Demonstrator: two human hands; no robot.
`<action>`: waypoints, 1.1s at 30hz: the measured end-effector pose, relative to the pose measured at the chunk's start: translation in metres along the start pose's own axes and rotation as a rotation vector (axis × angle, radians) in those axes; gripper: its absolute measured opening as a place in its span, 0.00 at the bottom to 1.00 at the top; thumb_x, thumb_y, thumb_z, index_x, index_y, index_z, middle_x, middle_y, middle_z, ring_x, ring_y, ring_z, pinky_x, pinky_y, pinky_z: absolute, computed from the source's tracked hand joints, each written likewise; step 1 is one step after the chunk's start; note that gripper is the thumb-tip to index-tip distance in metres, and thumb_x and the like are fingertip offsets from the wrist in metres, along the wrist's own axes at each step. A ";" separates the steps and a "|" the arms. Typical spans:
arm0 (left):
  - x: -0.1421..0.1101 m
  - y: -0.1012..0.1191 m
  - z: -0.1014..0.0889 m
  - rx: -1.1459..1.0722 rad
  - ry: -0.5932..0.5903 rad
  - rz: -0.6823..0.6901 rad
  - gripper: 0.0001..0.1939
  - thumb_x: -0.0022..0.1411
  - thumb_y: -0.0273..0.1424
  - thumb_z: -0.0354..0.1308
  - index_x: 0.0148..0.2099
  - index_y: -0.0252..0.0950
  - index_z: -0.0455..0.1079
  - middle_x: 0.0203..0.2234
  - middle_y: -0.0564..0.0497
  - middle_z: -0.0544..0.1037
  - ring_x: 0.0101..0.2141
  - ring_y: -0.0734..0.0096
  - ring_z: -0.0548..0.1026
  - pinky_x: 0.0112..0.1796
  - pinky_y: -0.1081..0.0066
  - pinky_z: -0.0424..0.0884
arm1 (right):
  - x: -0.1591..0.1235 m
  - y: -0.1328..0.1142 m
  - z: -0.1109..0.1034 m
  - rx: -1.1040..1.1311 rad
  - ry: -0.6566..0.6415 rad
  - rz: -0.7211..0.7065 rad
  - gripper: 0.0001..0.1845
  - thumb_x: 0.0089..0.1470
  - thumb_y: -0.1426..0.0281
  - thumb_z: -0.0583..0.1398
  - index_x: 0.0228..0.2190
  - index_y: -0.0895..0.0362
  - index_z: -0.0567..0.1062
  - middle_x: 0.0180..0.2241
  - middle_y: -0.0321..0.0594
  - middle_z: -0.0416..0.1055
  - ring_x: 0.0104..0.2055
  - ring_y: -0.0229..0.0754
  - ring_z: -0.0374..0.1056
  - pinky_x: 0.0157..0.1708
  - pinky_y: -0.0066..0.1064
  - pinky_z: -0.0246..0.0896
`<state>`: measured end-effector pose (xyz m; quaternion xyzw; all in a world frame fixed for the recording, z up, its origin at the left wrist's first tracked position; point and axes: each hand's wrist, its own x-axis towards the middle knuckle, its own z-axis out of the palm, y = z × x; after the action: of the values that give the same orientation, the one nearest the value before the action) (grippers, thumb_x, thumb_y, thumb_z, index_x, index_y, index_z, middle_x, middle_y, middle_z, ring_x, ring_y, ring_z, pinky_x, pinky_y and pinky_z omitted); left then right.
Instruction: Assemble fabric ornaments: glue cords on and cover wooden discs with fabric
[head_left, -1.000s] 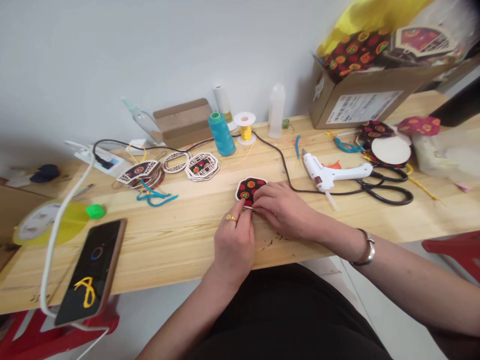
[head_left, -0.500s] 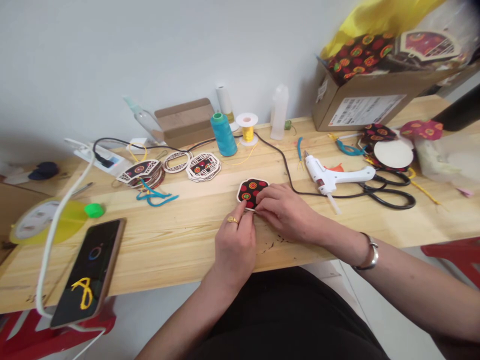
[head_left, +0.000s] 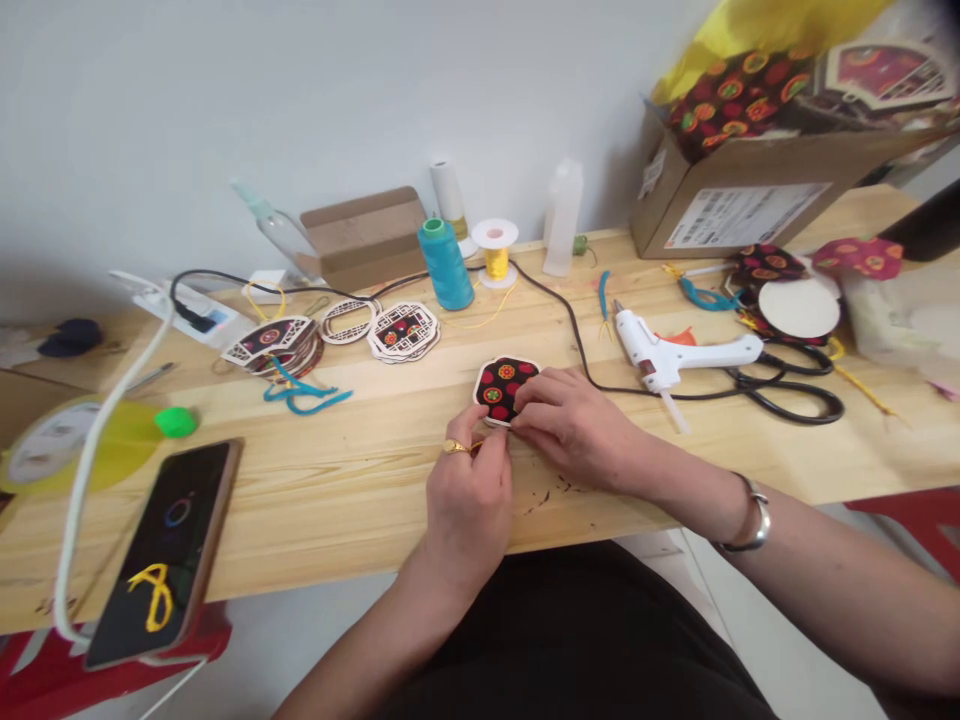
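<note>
A small wooden-rimmed piece with black fabric patterned in red and orange flowers [head_left: 504, 385] lies at the table's middle, in front of me. My left hand [head_left: 469, 490], with a gold ring, is closed at its lower left edge, thumb and forefinger pinching there. The fingers of my right hand [head_left: 574, 425] are bunched together on its right and lower right edge. Part of the piece is hidden under them. To the right of my right hand lies a white glue gun [head_left: 686, 352].
Behind stand a teal thread cone [head_left: 447, 268], a yellow thread spool [head_left: 496, 262] and an open cardboard box [head_left: 367, 235]. Cut wooden frames [head_left: 405, 332] lie to the left, near a phone [head_left: 169, 540]. Black-handled scissors [head_left: 802, 400] and a large carton [head_left: 750, 215] are at right.
My left forefinger has lifted and bent away from the fabric's face, opening a gap above the thumb. The right hand stays nearly still. The view has shifted slightly.
</note>
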<state>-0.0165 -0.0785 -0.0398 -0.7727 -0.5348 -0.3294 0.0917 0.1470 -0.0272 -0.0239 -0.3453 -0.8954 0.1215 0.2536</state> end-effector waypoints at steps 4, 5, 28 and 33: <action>-0.001 0.000 0.000 0.009 0.006 -0.002 0.10 0.62 0.21 0.52 0.42 0.33 0.73 0.40 0.42 0.77 0.32 0.68 0.77 0.31 0.70 0.72 | 0.000 0.000 -0.001 0.012 -0.003 0.012 0.11 0.60 0.72 0.54 0.29 0.57 0.76 0.35 0.44 0.72 0.39 0.42 0.63 0.39 0.35 0.56; -0.001 0.000 0.000 0.009 0.005 0.000 0.10 0.62 0.21 0.52 0.42 0.33 0.73 0.40 0.42 0.77 0.32 0.68 0.77 0.31 0.70 0.72 | 0.001 0.000 -0.001 0.013 -0.002 0.015 0.11 0.60 0.72 0.54 0.29 0.57 0.76 0.34 0.44 0.72 0.38 0.42 0.63 0.39 0.35 0.56; 0.000 -0.002 -0.001 0.040 0.009 0.053 0.07 0.61 0.21 0.55 0.41 0.31 0.72 0.35 0.42 0.78 0.31 0.68 0.78 0.30 0.72 0.73 | -0.003 0.004 0.006 0.031 0.040 -0.032 0.08 0.58 0.73 0.57 0.35 0.55 0.77 0.35 0.40 0.72 0.40 0.42 0.63 0.41 0.36 0.55; -0.001 0.000 0.000 0.021 -0.001 0.064 0.08 0.60 0.20 0.55 0.41 0.29 0.73 0.35 0.41 0.78 0.32 0.66 0.78 0.32 0.70 0.74 | -0.001 0.004 0.006 0.036 0.038 -0.013 0.09 0.59 0.73 0.57 0.34 0.55 0.78 0.34 0.40 0.71 0.40 0.41 0.63 0.40 0.35 0.55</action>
<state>-0.0170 -0.0789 -0.0404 -0.7887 -0.5131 -0.3203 0.1099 0.1466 -0.0250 -0.0307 -0.3370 -0.8903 0.1293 0.2777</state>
